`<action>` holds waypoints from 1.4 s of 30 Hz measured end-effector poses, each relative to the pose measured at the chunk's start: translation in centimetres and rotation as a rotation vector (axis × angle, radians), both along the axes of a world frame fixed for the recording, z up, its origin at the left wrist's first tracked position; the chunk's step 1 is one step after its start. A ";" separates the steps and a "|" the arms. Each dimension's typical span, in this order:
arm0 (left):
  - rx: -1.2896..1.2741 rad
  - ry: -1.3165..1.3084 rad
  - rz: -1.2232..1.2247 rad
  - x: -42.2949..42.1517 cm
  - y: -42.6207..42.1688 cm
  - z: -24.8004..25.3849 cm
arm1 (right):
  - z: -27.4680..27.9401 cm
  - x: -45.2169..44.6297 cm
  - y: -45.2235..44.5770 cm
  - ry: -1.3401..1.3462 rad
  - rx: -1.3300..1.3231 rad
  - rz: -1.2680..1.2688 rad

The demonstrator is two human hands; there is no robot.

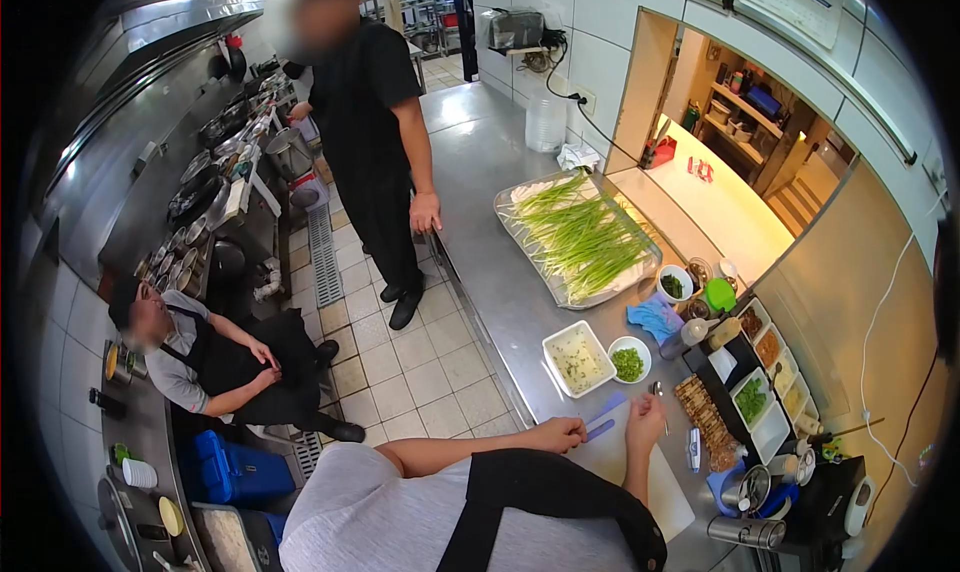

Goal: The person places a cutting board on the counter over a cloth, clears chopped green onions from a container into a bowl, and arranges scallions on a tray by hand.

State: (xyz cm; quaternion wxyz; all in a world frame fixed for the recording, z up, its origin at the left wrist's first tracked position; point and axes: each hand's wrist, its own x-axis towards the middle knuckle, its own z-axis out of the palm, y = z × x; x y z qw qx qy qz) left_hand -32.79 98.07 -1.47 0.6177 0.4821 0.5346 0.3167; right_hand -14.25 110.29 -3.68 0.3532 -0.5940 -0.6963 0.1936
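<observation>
Low over a white cutting board [655, 487], my left hand [560, 434] has its fingers closed at the end of a flat purple utensil [600, 429], whose exact kind I cannot make out. My right hand [645, 422] is raised at the board's far edge, its fingers curled against a small metal spoon [657, 387]. Beyond my hands stand a white square tub [580, 360] with pale, green-flecked contents and a white bowl [629, 360] of chopped green onion. A roll of brown, patterned food or packaging [703, 412] lies to the right.
A tray of long green onions [575, 237] rests on the steel counter [460, 172]. Sauce bottles [685, 340] and topping containers [770, 432] line the right side. One person in black [365, 122] stands across the counter corner; another [220, 357] sits at left.
</observation>
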 end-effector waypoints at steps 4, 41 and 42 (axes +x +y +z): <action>0.016 -0.019 -0.009 0.0 0.1 -0.2 | -1.3 -4.4 -1.9 0.324 -0.267 0.100; 0.137 -0.669 0.834 -9.1 1.5 1.7 | 4.4 -14.8 -6.8 0.834 -1.079 0.405; 0.125 -0.678 0.829 -9.4 1.5 1.8 | 4.3 -14.9 -6.9 0.800 -1.000 0.380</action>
